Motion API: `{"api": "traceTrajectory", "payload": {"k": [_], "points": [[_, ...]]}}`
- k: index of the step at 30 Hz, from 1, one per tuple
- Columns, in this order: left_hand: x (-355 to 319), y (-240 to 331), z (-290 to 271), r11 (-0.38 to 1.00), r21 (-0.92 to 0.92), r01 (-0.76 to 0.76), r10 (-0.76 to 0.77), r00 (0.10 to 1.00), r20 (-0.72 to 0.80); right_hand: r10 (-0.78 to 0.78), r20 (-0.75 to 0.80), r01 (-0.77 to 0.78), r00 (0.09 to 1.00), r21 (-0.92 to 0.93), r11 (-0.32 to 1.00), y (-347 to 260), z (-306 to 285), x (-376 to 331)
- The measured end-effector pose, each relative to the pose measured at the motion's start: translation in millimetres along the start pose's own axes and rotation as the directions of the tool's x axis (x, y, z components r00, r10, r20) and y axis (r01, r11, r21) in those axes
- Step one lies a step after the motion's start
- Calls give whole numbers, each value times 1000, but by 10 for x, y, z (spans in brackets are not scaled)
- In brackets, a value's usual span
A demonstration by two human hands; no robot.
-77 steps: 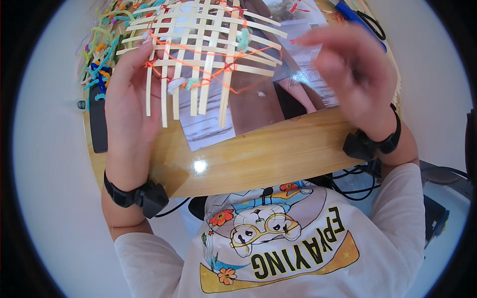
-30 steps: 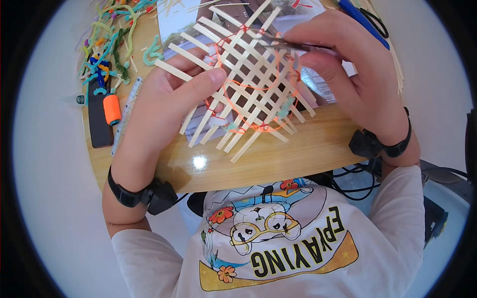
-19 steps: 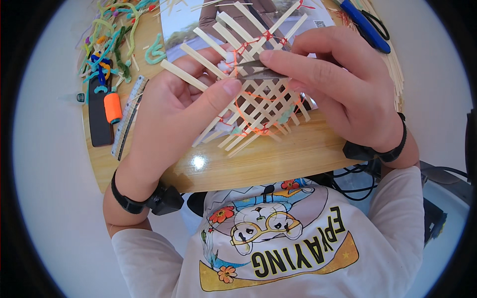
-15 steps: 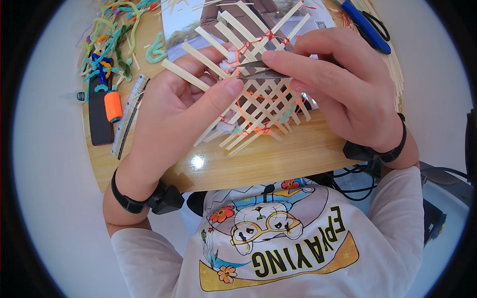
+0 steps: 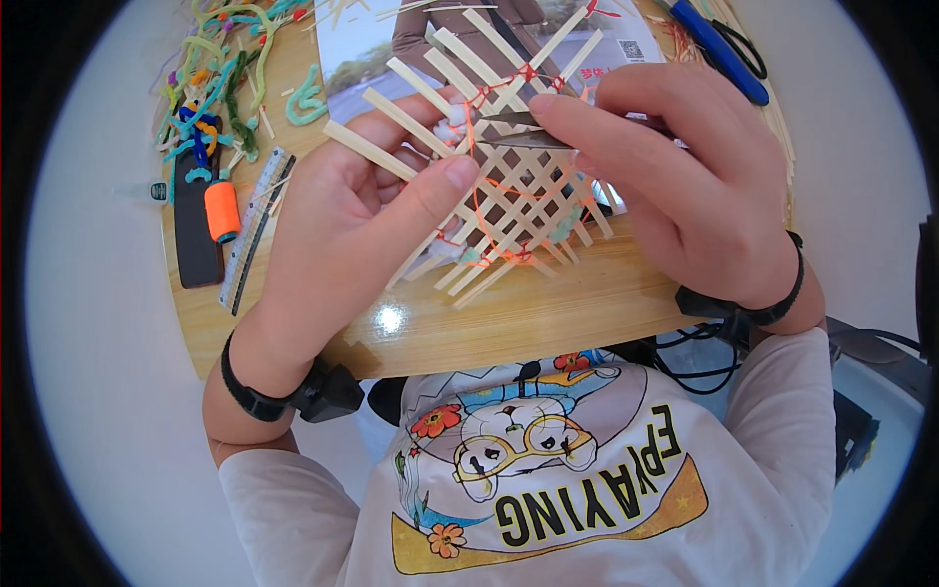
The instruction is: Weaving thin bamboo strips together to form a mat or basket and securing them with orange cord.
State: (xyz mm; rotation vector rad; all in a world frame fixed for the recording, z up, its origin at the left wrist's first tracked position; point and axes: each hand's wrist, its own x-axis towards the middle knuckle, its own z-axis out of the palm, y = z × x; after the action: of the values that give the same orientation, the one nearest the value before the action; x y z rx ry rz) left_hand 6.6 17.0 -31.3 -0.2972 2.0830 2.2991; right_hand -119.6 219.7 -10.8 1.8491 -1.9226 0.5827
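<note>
A woven lattice of pale wooden strips (image 5: 486, 221) is tied with red and orange thread, with white and mint-green fuzzy tufts at its corners. My left hand (image 5: 342, 220) grips its left side, thumb in front and fingers behind. Above the lattice's upper middle, my right hand (image 5: 685, 176) pinches small thread snips (image 5: 533, 140) with two dark pointed blades. The blades are parted, their tips pointing left beside a taut orange thread (image 5: 470, 122) near my left thumb. My right palm hides the snips' rear end.
Fuzzy wires (image 5: 235, 83) in several colours are heaped at the far left. An orange thread spool (image 5: 222, 212), a dark flat case (image 5: 201, 245) and a clear ruler (image 5: 252, 240) lie nearby. A printed sheet (image 5: 357, 59) lies under the lattice. Blue-handled pliers (image 5: 721, 54) rest far right.
The snips have shifted slightly right and up with my right hand, and their tips now sit by the orange thread. The lattice has moved only a little in my left hand.
</note>
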Motion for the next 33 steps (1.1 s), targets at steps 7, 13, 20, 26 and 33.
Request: {"api": "traceTrajectory", "payload": {"k": [7,13,20,26,33], "points": [[-18,4,22,998,70,-2,1,1000,8,-57,-23,58,998,46,997,9,61,15],[-36,10,39,998,62,-10,10,1000,8,-80,-48,76,996,-90,993,-14,46,-8],[-34,0,49,998,49,-40,40,999,-4,-109,-72,97,991,-146,984,-7,67,-7],[-30,-17,36,993,107,-40,40,999,-1,-139,-88,120,986,-189,975,-23,75,-25],[-96,-5,27,987,128,-98,102,995,-24,-68,-57,72,996,67,995,32,-60,34]]}}
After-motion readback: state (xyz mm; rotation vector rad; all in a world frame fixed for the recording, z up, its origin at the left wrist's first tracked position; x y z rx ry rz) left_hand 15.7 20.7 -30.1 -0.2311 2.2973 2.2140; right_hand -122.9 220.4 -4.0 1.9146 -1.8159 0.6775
